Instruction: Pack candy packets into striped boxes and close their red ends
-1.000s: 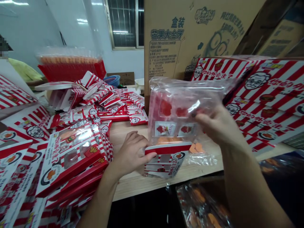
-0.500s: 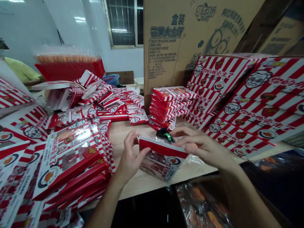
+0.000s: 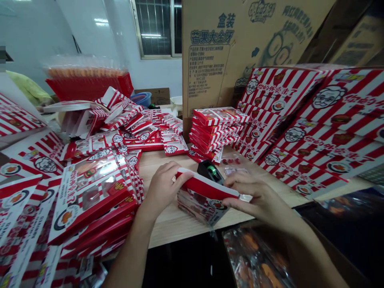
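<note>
Two hands are seen. The left hand point(image 3: 163, 188) is curled over the red top edge of one box point(image 3: 202, 204), fingers pressed down; the right hand point(image 3: 258, 196) is pinching that box's far end, where clear film point(image 3: 244, 197) protrudes. The box, of glossy red-and-white striped card, is held tilted, its lower edge on the table point(image 3: 168, 226). Just behind it lie one tape dispenser point(image 3: 210, 172), black with a green core, and one clear bag point(image 3: 235, 168) of small red pieces. Beyond stands one stack of about seven boxes point(image 3: 217, 132). Flat striped cartons point(image 3: 327, 128) are leaned at right; a loose pile of boxes point(image 3: 99, 176) is heaped at left. The table is pale wood. Behind rise one brown cardboard carton point(image 3: 216, 52) and one barred window point(image 3: 153, 28) in a white wall point(image 3: 90, 36).
</note>
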Action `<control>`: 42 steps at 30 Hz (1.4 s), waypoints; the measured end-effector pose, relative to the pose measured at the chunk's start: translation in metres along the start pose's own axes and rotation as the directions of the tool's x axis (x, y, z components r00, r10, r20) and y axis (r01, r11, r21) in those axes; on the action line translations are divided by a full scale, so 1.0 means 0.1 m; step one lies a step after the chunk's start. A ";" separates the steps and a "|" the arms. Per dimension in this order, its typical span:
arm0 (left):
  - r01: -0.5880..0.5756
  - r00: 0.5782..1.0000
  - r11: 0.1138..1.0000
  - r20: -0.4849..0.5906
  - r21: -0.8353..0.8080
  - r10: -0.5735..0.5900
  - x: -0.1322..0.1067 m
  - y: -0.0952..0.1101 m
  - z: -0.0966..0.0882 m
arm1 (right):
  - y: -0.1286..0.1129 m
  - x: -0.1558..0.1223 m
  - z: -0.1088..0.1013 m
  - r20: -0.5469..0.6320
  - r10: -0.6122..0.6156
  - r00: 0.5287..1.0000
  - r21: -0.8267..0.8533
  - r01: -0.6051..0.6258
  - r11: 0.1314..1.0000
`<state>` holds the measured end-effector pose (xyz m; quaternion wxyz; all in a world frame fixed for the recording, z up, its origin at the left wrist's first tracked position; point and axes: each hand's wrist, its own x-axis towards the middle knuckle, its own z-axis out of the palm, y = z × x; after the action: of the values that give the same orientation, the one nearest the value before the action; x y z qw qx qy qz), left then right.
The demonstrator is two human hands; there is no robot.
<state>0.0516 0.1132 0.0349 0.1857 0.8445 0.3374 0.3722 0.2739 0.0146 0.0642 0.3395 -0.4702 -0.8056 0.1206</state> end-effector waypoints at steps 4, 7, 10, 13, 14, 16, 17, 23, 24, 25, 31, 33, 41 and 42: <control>0.009 0.996 0.995 -0.087 0.099 0.000 0.00 0.06 0.07 | 0.03 -0.02 0.08 -0.020 -0.055 0.998 -0.194 0.050 0.980; 0.000 0.902 0.981 -0.423 0.196 0.085 -0.27 0.19 0.29 | 0.01 -0.04 0.23 -0.220 -0.069 0.973 -0.267 0.008 0.964; -0.155 0.904 0.967 -0.364 0.203 0.222 -0.62 0.32 0.60 | -0.14 -0.01 0.45 -0.391 -0.028 0.920 -0.237 -0.071 0.969; -0.160 0.923 0.986 -0.346 0.050 0.167 -0.82 0.36 0.83 | -0.32 0.08 0.63 -0.416 0.024 0.909 -0.143 -0.092 0.985; -0.130 0.922 0.991 -0.369 -0.015 0.115 -0.83 0.34 0.87 | -0.37 0.11 0.66 -0.398 0.035 0.917 -0.096 -0.080 0.992; -0.065 0.919 0.989 -0.394 -0.132 0.008 -0.80 0.28 0.90 | -0.43 0.19 0.72 -0.356 0.055 0.933 0.006 -0.057 0.998; -0.029 0.920 0.983 -0.388 -0.180 -0.044 -0.77 0.24 0.89 | -0.44 0.22 0.74 -0.334 0.068 0.940 0.060 -0.051 0.997; 0.080 0.835 0.933 -0.488 -0.351 -0.255 -0.50 0.13 0.64 | -0.25 0.26 0.82 -0.313 0.147 0.938 0.380 -0.018 0.925; 0.045 0.785 0.943 -0.573 -0.330 -0.238 -0.46 0.12 0.57 | -0.18 0.26 0.82 -0.406 0.198 0.892 0.387 -0.028 0.922; 0.001 0.731 0.953 -0.650 -0.303 -0.207 -0.43 0.10 0.51 | -0.10 0.25 0.82 -0.500 0.247 0.830 0.390 -0.039 0.920; -0.105 0.638 0.973 -0.765 -0.207 -0.094 -0.41 -0.08 0.33 | 0.08 0.18 0.89 -0.565 0.332 0.756 0.501 -0.006 0.865; -0.110 0.625 0.984 -0.779 -0.143 -0.044 -0.45 -0.16 0.36 | 0.06 0.16 0.95 -0.615 0.290 0.733 0.408 -0.019 0.913; 0.016 0.688 0.966 -0.699 -0.256 -0.197 -0.53 -0.17 0.39 | 0.08 0.23 0.98 -0.498 0.442 0.746 0.616 -0.054 0.786; 0.040 0.702 0.947 -0.665 -0.318 -0.253 -0.52 -0.15 0.36 | 0.08 0.24 0.97 -0.435 0.480 0.762 0.694 -0.056 0.718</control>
<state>0.0465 0.0847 -0.0228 0.1911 0.5761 0.3930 0.6908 0.2071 0.0507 -0.0015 0.6886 -0.4551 -0.4854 0.2884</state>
